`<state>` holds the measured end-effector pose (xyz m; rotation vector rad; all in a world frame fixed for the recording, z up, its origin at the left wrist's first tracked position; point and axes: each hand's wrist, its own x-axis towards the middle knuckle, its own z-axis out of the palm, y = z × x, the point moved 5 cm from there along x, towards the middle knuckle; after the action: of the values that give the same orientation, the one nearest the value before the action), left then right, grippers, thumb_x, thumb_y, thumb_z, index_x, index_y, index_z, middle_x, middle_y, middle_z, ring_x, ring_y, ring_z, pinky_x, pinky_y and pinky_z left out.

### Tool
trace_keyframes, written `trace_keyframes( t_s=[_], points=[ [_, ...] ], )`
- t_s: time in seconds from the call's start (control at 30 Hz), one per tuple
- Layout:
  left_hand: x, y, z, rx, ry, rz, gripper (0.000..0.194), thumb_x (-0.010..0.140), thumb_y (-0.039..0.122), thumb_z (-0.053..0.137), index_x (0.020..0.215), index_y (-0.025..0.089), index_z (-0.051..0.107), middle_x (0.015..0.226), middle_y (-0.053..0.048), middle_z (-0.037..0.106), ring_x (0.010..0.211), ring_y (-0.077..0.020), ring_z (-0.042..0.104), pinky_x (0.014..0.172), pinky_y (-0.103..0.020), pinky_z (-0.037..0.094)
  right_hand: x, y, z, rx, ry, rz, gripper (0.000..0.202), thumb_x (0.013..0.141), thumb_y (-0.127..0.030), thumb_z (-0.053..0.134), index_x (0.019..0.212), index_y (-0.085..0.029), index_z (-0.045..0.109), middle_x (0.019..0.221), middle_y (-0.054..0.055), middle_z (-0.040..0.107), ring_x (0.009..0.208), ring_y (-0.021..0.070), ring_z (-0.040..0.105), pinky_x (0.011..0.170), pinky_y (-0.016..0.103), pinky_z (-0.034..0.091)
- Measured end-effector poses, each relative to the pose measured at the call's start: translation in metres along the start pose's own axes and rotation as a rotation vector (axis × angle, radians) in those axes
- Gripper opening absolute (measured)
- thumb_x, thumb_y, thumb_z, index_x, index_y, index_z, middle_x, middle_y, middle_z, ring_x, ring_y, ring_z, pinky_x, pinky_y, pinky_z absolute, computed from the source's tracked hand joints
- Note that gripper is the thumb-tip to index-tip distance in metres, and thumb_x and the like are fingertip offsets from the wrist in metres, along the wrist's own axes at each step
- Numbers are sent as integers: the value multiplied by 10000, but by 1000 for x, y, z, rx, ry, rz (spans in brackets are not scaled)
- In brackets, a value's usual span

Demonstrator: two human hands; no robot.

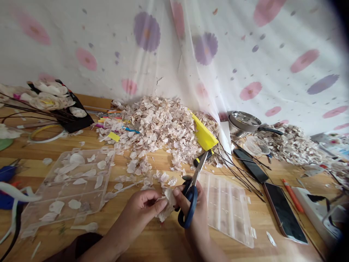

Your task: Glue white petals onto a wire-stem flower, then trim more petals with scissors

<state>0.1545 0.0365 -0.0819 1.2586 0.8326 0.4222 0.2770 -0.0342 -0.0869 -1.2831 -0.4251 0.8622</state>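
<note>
My left hand (141, 209) pinches a thin, pale dried petal (170, 201) between thumb and fingers. Wrapped around dark blue-handled scissors (191, 203), my right hand (198, 218) also has its thumb tip against the petal. The scissor blades point up and away from me, clear of the petal. Just beyond my hands, a few loose petals (162, 177) lie on the wooden table (160, 243). Whether the petal is one piece or several layers I cannot tell.
A large heap of dried petals (160, 122) rises behind, with a yellow strip (203, 133) leaning on it. Clear plastic compartment trays (81, 182) flank my hands, the left one scattered with petals. At right are phones (285, 211), thin dark stems (234, 169) and a metal pan (244, 122).
</note>
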Motion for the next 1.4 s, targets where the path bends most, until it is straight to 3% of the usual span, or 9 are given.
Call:
trace_keyframes(
  t_s=[0.2, 0.4, 0.73, 0.9, 1.17, 1.4],
  points=[
    [0, -3, -6, -9, 77, 44, 239, 719, 419, 682, 634, 196, 694, 594, -16, 641, 580, -176, 554, 539, -257, 421, 0, 12, 2, 1, -73, -35, 538, 566, -305, 863, 999, -209, 558, 645, -87, 513, 446, 64, 463, 411, 178, 377],
    [2, -4, -14, 29, 209, 71, 200, 661, 384, 733, 678, 187, 706, 683, -45, 708, 677, -219, 618, 647, -297, 465, -2, 12, 5, -76, -47, -57, 431, 621, -241, 794, 982, -210, 560, 661, -61, 576, 512, 86, 510, 471, 184, 399],
    [2, -1, -11, -92, 188, 0, 194, 589, 371, 783, 627, 189, 728, 649, -40, 713, 671, -213, 607, 652, -293, 454, 4, 25, 1, -38, -45, -51, 458, 620, -271, 781, 1014, -215, 555, 647, -56, 586, 451, 79, 485, 398, 171, 371],
    [3, -4, -12, -73, 164, -30, 204, 628, 388, 755, 646, 186, 731, 650, -36, 695, 657, -199, 578, 627, -283, 430, 6, 23, 1, -66, -52, -25, 471, 614, -312, 791, 1006, -209, 550, 615, -69, 558, 411, 72, 455, 372, 171, 370],
    [4, -4, -16, 91, 163, 71, 255, 717, 399, 682, 572, 191, 652, 551, 5, 556, 566, -161, 481, 538, -255, 363, 1, 18, 3, -55, -69, -26, 486, 609, -300, 827, 1007, -217, 562, 654, -64, 572, 445, 76, 482, 401, 181, 410],
    [2, -7, -14, 152, 113, 167, 219, 772, 390, 656, 669, 205, 713, 653, -26, 649, 661, -198, 574, 630, -271, 433, 1, 8, 5, -79, -107, 26, 446, 617, -269, 800, 980, -204, 550, 649, -75, 551, 451, 70, 476, 408, 180, 388]
  ],
)
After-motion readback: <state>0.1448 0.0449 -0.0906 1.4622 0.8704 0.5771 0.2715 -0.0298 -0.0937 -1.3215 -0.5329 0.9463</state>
